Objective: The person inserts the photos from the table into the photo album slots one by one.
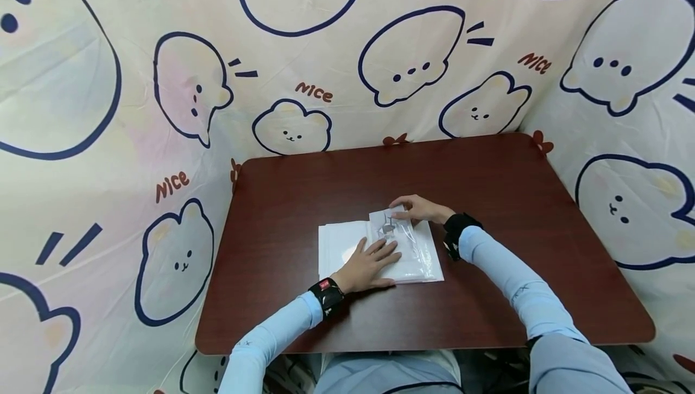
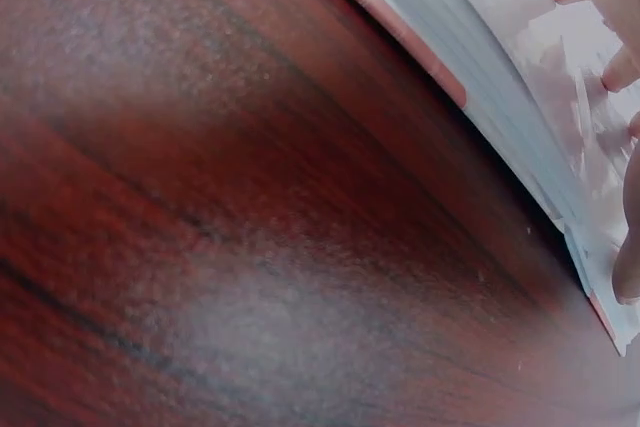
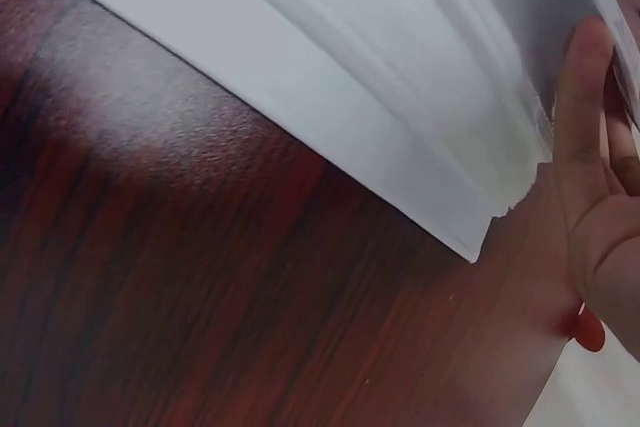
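A white, book-like stack of sheets (image 1: 338,238) lies spread on the table, and in the left wrist view its layered edge (image 2: 500,117) shows. Over its right part is a glossy clear plastic sleeve (image 1: 415,255), with a grey drawing near its top. My left hand (image 1: 369,266) presses flat on the sheets and the sleeve's lower left, fingers spread. At the top, my right hand (image 1: 418,208) pinches the sleeve's raised upper edge between thumb and fingers. From the right wrist, the thumb (image 3: 585,87) lies against the lifted plastic; the fingers behind it are partly hidden.
The brown wooden table (image 1: 282,195) has rounded corners and extends around the stack on all sides. A pale cloth (image 1: 336,116) printed with cartoon outlines hangs behind the table and at both sides. Black bands (image 1: 327,295) circle both wrists.
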`<state>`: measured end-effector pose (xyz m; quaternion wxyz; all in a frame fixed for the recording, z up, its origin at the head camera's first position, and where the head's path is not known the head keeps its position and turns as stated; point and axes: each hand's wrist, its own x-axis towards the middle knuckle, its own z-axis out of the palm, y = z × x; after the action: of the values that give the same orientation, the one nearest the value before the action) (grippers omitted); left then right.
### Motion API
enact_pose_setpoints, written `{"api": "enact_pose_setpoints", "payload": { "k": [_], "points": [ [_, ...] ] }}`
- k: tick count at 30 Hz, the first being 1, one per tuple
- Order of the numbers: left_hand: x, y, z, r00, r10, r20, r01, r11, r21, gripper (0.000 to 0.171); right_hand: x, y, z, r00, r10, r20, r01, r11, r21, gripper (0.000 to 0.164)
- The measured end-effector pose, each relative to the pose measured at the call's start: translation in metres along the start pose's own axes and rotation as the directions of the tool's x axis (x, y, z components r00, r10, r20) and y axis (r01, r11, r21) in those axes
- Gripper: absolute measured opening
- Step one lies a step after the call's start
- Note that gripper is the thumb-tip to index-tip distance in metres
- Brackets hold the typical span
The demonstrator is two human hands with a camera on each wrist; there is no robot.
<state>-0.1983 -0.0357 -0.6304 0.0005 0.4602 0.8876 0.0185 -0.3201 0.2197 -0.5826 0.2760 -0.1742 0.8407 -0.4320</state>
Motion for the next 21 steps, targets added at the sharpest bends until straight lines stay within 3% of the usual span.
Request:
{"api": "enact_pose_setpoints", "payload": {
  "k": [12, 14, 17, 19, 20, 21],
  "points": [
    [-0.002, -0.001, 0.006, 1.000, 0.000, -0.019, 0.001, 0.999, 0.046, 0.077, -0.005, -0.001, 0.002, 0.999, -0.025, 0.021, 0.025, 0.999, -0.034, 0.034],
    [-0.002, -0.002, 0.004, 1.000, -0.005, -0.028, 0.006, 1.000, 0.023, 0.080, -0.006, 0.000, 0.004, 0.998, -0.058, 0.000, 0.058, 0.997, -0.054, 0.033],
    [-0.006, -0.006, 0.000, 0.995, -0.037, -0.097, 0.033, 0.999, -0.040, 0.082, -0.010, 0.004, 0.008, 0.988, -0.146, -0.055, 0.138, 0.983, -0.122, 0.033],
    [-0.013, -0.010, -0.004, 0.974, -0.117, -0.191, 0.099, 0.990, -0.100, 0.073, -0.015, 0.008, 0.011, 0.974, -0.207, -0.095, 0.187, 0.965, -0.185, 0.033],
    [-0.017, -0.012, -0.006, 0.950, -0.184, -0.251, 0.152, 0.978, -0.141, 0.066, -0.018, 0.010, 0.012, 0.968, -0.226, -0.108, 0.200, 0.957, -0.210, 0.033],
    [-0.022, -0.015, -0.010, 0.915, -0.267, -0.302, 0.211, 0.956, -0.205, 0.058, -0.022, 0.013, 0.013, 0.963, -0.242, -0.116, 0.210, 0.949, -0.235, 0.034]
  ]
}}
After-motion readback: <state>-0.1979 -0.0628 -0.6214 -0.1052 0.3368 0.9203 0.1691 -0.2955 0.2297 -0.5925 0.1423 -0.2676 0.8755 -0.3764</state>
